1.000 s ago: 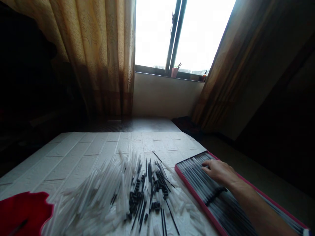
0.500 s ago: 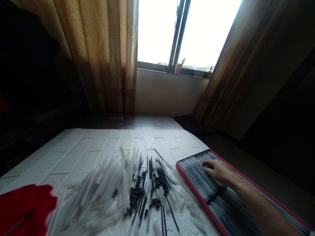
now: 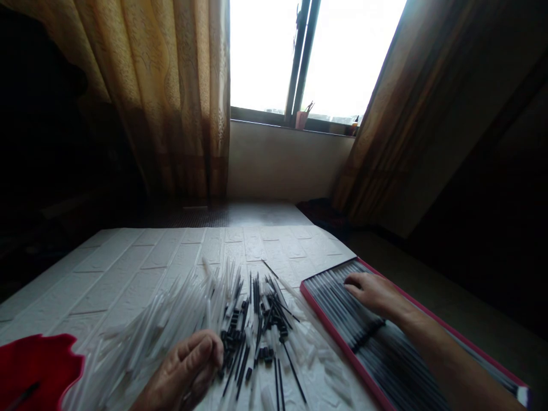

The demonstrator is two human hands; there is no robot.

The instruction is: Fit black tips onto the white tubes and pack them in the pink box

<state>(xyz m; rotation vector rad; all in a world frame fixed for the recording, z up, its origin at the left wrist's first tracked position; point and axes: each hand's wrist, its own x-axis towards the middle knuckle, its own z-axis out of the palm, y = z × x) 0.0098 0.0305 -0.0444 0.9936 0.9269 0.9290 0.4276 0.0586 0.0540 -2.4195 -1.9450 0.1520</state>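
Observation:
My right hand (image 3: 373, 292) rests over the far part of a pink-edged tray (image 3: 327, 325) filled with rows of thin grey rods in clear sleeves (image 3: 329, 279). Its fingers are bent down onto the rods, and what sits between the fingertips is too small to make out. Low in the view, my left hand (image 3: 188, 368) is closed, with thumb against curled fingers. Anything inside it is hidden. Just beyond it lies a loose heap of clear plastic tubes (image 3: 149, 328). Black sticks (image 3: 280, 382) and small black caps (image 3: 265, 355) are mixed in to its right.
A red scallop-edged piece (image 3: 40, 365) with a dark stick on it is at the lower left. White brick-patterned sheeting (image 3: 162, 245) covers the table. Behind are a curtain (image 3: 184, 103) and a window, with a pink cup (image 3: 301, 120) on its sill.
My left hand has come into view from below, beside the heap. My right hand stays over the tray with little movement. The whole view has shifted slightly.

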